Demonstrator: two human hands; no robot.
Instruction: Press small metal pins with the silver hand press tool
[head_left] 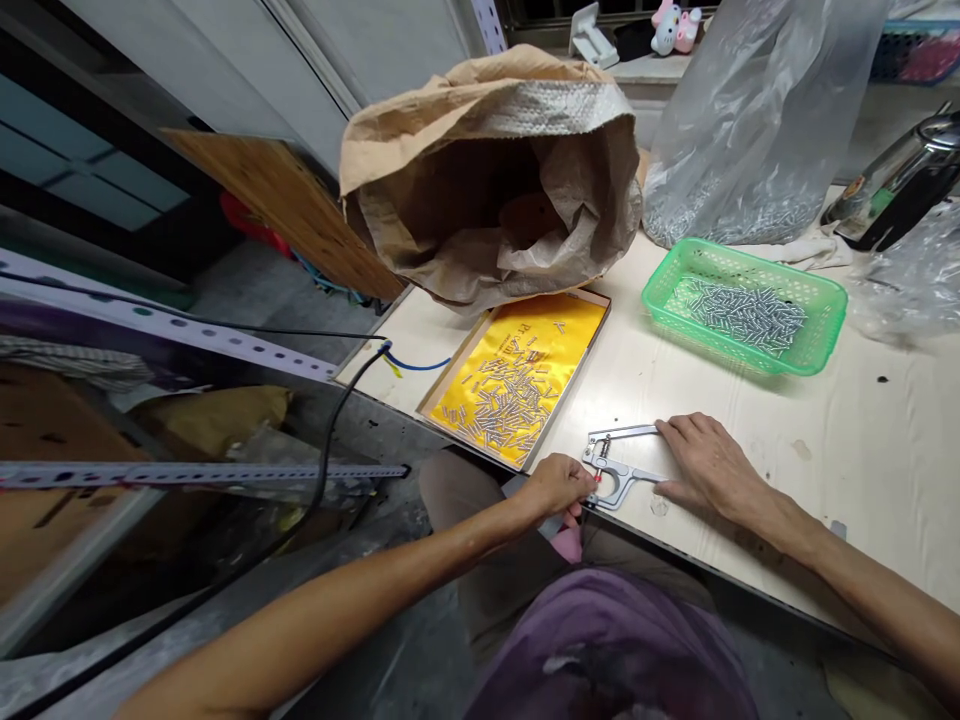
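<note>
A grey metal hand tool [621, 480] with two long handles and a small spring lies flat near the table's front edge. My right hand [709, 460] is on its handle ends, fingers on the upper handle and thumb at the lower one. At the tool's left end, my left hand [561, 487] has its fingers pinched by a small red part; what they hold is too small to make out. Left of the tool, a shallow box [577, 345] with a yellow lining holds many small metal pieces. A green basket [821, 345] at the right holds more small metal pieces.
A large open brown sack [487, 180] stands behind the yellow-lined box. A clear plastic bag [757, 130] of metal pieces and a shiny flask [900, 180] are at the back right. A black cable [326, 460] hangs at the left, by the table edge.
</note>
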